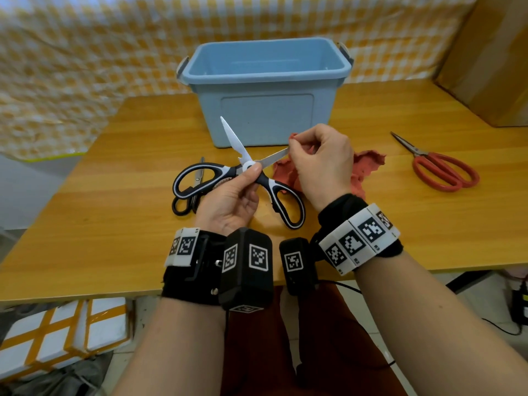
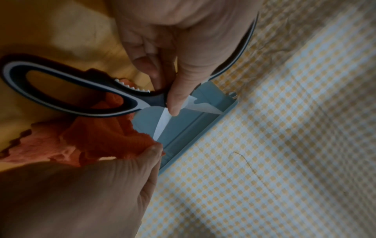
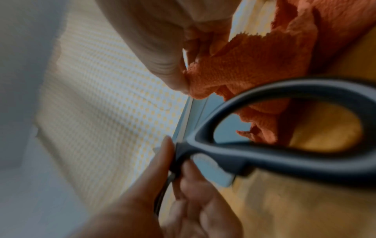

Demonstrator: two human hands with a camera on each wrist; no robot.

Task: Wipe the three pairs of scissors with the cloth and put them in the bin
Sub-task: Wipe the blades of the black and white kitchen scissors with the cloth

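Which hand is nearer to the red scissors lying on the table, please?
Right. The right hand is closer to the red scissors, though apart; the left hand is farther away.

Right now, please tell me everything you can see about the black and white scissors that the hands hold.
The black and white scissors are large, with shiny metal blades and thick black loop handles edged in white; toothed ridges show inside the handles. They are open wide and held above the wooden table, in front of the blue bin. The left hand pinches them at the pivot. The right hand pinches the red cloth over the tip of one blade; the other blade points up, bare.
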